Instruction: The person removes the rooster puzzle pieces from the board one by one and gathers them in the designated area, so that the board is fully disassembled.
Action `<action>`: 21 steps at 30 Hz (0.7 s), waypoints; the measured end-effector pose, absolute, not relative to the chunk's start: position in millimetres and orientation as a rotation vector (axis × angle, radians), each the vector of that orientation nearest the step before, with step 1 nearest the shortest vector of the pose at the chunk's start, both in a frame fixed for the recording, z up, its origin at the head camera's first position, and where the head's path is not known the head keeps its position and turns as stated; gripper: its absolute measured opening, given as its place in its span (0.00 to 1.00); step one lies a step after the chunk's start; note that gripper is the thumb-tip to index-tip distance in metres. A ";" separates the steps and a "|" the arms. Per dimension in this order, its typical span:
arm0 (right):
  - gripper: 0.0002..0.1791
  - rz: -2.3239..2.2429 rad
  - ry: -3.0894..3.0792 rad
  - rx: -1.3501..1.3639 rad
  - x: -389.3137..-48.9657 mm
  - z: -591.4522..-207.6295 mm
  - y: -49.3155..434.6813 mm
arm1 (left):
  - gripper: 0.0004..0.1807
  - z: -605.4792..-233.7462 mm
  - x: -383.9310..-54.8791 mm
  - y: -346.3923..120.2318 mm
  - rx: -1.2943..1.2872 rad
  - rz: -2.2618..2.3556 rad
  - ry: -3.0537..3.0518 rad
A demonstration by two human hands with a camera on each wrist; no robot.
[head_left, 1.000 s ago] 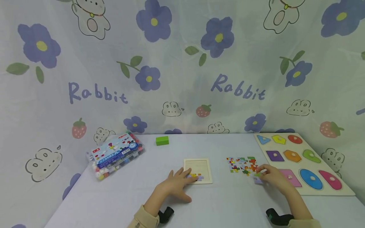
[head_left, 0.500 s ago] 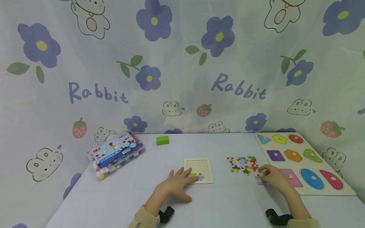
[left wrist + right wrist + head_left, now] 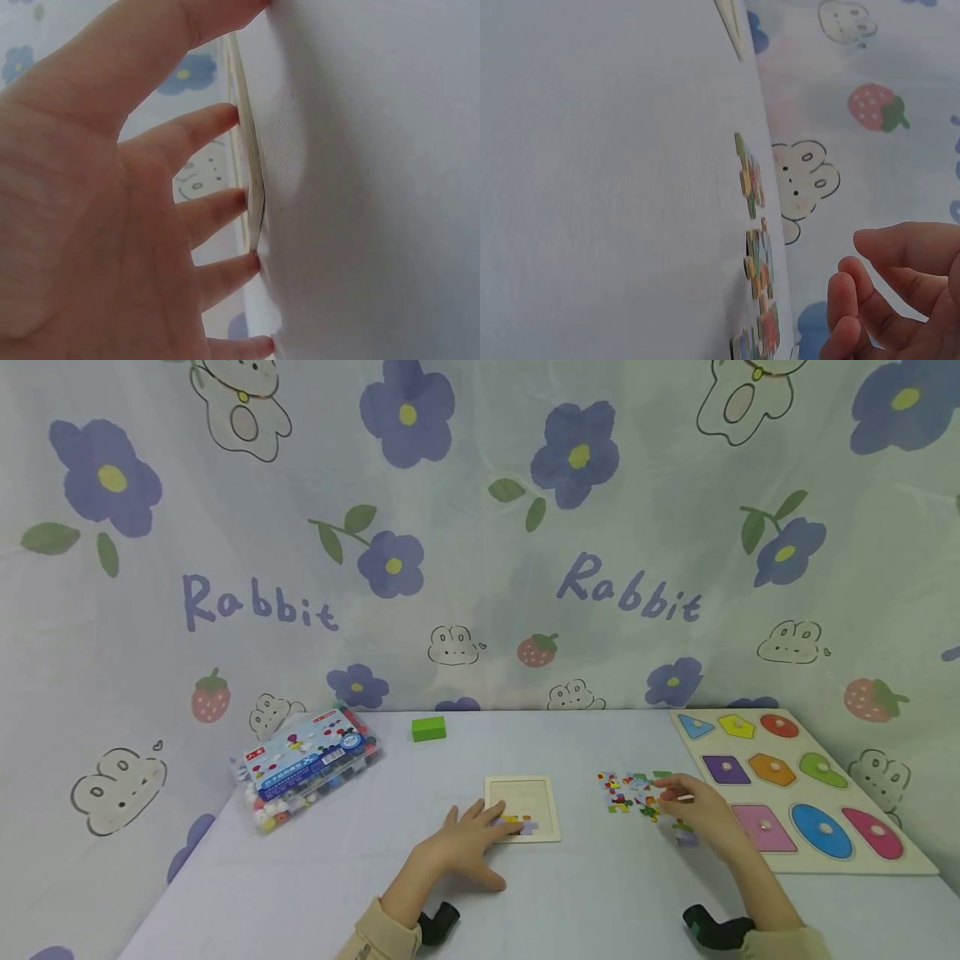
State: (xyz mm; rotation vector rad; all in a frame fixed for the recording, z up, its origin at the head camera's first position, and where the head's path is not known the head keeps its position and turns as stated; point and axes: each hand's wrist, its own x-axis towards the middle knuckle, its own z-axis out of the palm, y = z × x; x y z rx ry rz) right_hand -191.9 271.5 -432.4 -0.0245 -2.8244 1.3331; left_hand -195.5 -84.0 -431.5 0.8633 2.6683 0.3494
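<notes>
My left hand (image 3: 461,843), fingers spread, rests at the near left corner of a small square wooden puzzle tray (image 3: 553,810). Several joined puzzle pieces (image 3: 528,827) lie along the tray's near side, partly covered by a finger. In the left wrist view, fingertips touch the tray's thin edge (image 3: 253,165). To the right, my right hand (image 3: 705,814) hovers over the right side of a cluster of loose, colourful jigsaw pieces (image 3: 618,797). In the right wrist view its fingers are loosely bent, with nothing showing between thumb and fingertips. A purple-green piece (image 3: 685,837) lies under the hand.
A wooden shape board (image 3: 810,777) with coloured knobbed shapes lies at the right. At the back left stand a clear box of colourful beads (image 3: 311,768) and a green block (image 3: 428,728). Black wrist devices (image 3: 438,924) sit by both sleeves. A printed curtain hangs behind.
My right hand has moved slightly left and away from me, from beside the purple-green piece to over the cluster's right side. The left hand has stayed on the tray.
</notes>
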 end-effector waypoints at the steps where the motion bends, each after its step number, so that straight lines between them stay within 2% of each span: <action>1: 0.19 1.355 -2.809 -0.017 -192.9 -432.8 268.5 | 0.42 -432.1 -195.8 -84.1 0.865 0.351 2.667; 13: 0.18 1.578 -2.723 0.087 -203.2 -430.0 225.3 | 0.41 -434.6 -197.5 -84.4 0.876 0.352 2.698; 21: 0.16 1.598 -2.723 0.127 -209.3 -433.1 195.7 | 0.44 -433.4 -197.6 -84.7 0.858 0.340 2.702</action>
